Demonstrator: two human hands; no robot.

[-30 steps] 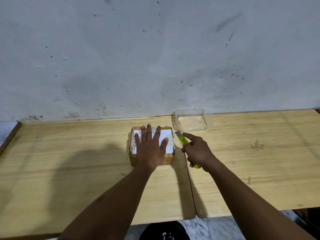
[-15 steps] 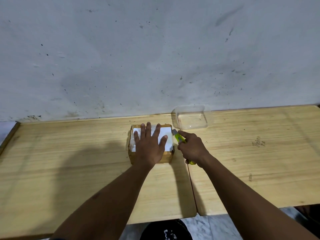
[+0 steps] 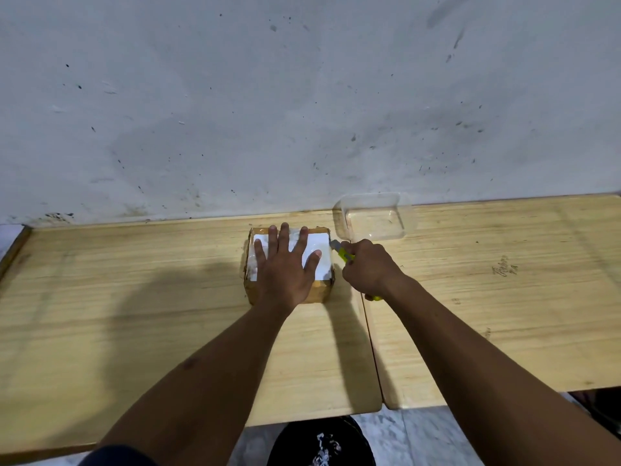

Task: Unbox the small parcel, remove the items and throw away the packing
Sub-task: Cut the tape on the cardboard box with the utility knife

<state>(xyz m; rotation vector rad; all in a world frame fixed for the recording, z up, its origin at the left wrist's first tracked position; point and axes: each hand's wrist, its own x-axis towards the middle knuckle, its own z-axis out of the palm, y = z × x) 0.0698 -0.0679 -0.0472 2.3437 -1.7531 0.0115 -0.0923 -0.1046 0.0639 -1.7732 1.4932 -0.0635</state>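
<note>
A small brown cardboard parcel with a white label on top, wrapped in clear tape, sits on the wooden table near the wall. My left hand lies flat on its top with the fingers spread, pressing it down. My right hand is closed around a yellow-green utility knife. The knife's blade tip touches the parcel's upper right edge.
A clear plastic container stands just behind the knife, against the stained white wall. Two wooden tabletops meet in a seam right of the parcel. A dark bin with paper scraps is on the floor below the front edge.
My right hand has moved the knife up and left, from beside the parcel until the blade meets its right top edge. My left hand has stayed flat on the parcel.
</note>
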